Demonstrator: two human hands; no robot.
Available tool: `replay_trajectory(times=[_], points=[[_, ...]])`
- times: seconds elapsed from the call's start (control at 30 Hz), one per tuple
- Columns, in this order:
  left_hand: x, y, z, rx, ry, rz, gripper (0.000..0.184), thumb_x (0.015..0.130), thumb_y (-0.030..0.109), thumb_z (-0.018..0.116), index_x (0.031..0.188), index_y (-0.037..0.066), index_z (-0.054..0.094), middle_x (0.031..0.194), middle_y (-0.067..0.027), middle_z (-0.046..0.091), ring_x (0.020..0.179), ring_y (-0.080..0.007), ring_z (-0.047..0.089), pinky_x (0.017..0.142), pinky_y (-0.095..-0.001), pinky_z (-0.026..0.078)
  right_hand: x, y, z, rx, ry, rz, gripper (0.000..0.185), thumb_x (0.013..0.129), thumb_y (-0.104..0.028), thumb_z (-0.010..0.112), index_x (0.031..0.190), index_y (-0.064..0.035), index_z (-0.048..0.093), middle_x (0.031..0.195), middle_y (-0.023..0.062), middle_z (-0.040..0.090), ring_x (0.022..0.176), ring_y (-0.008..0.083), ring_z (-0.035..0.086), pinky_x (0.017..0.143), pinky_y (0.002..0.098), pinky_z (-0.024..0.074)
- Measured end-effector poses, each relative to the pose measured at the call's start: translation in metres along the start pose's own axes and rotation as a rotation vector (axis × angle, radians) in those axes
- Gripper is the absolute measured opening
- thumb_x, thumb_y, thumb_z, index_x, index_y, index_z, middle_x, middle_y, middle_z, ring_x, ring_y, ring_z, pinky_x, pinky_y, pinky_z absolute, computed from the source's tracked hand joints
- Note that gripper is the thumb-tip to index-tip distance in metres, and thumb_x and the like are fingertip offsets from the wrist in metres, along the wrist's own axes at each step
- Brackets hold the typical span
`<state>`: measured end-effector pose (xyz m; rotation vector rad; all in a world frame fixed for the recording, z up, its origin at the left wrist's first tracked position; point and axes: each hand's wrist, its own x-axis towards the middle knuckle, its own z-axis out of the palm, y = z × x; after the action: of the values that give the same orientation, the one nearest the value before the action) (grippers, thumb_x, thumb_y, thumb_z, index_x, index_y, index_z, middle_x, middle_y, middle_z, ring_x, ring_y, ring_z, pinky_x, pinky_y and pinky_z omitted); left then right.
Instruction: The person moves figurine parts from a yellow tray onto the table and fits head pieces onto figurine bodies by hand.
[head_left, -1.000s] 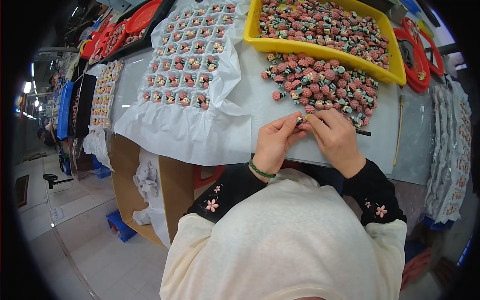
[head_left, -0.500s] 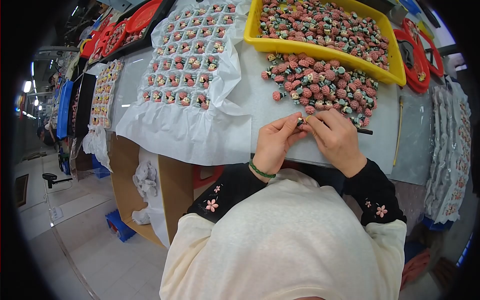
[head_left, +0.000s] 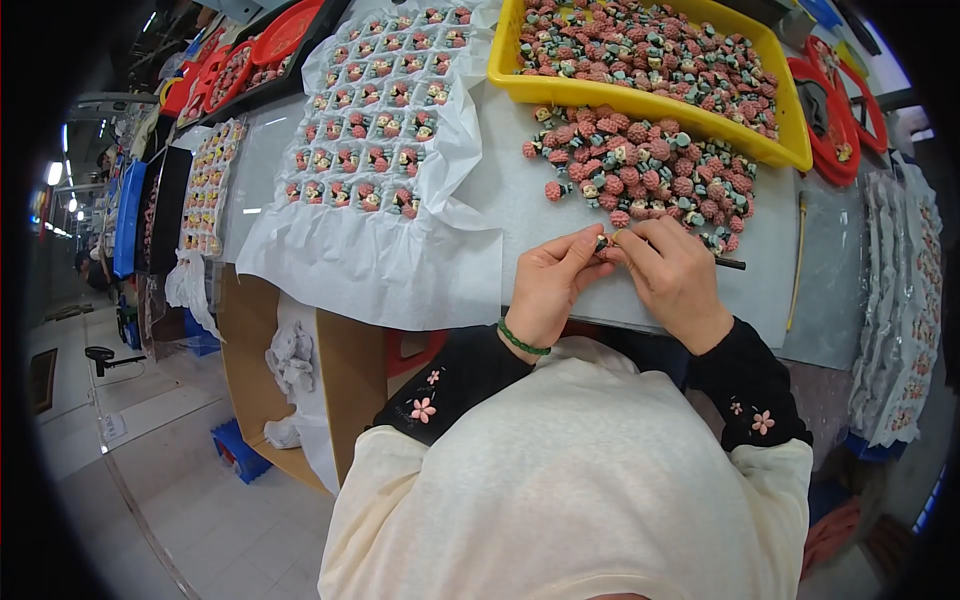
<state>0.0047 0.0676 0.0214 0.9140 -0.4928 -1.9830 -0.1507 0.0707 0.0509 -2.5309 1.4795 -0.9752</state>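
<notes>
My left hand [head_left: 549, 283] pinches a small figurine [head_left: 601, 243] between thumb and fingers, just below a loose pile of pink-topped figurines [head_left: 640, 165]. Close against it on the right, my right hand [head_left: 673, 275] has its fingertips pressed together at the figurine. A dark thin stick [head_left: 731, 263] pokes out past the right hand; its other end is hidden by that hand. Behind the pile stands a yellow bin [head_left: 650, 115] full of similar figurines. To the left, more figurines sit in the compartments of a white paper-lined tray [head_left: 375, 130].
An open cardboard box [head_left: 352, 385] with crumpled white paper stands below the table's left part. Red trays [head_left: 835, 135] lie at the back right, near a thin wooden stick [head_left: 797, 265] and stacked wrapped sheets [head_left: 900, 310]. Another filled tray [head_left: 212, 190] is at left.
Both hands stay nearly in place around the figurine, with only slight finger movement. The dark stick's visible end has shifted slightly right since the earliest frame.
</notes>
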Motion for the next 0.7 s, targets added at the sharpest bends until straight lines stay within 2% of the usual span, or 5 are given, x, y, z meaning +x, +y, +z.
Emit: replay_trajectory(times=[0.7], points=[[-0.0007, -0.0006, 0.0001, 0.013, -0.014, 0.013, 0.029, 0.09, 0.014, 0.049, 0.109, -0.008, 0.052, 0.097, -0.0127, 0.059, 0.088, -0.0174, 0.058, 0.079, -0.0286, 0.049, -0.001, -0.0027, -0.0025, -0.02, -0.019, 0.017, 0.016, 0.068, -0.007, 0.065, 0.082, -0.004, 0.059, 0.074, 0.0053, 0.054, 0.065, 0.0214, 0.053, 0.053, 0.0305, 0.0437]])
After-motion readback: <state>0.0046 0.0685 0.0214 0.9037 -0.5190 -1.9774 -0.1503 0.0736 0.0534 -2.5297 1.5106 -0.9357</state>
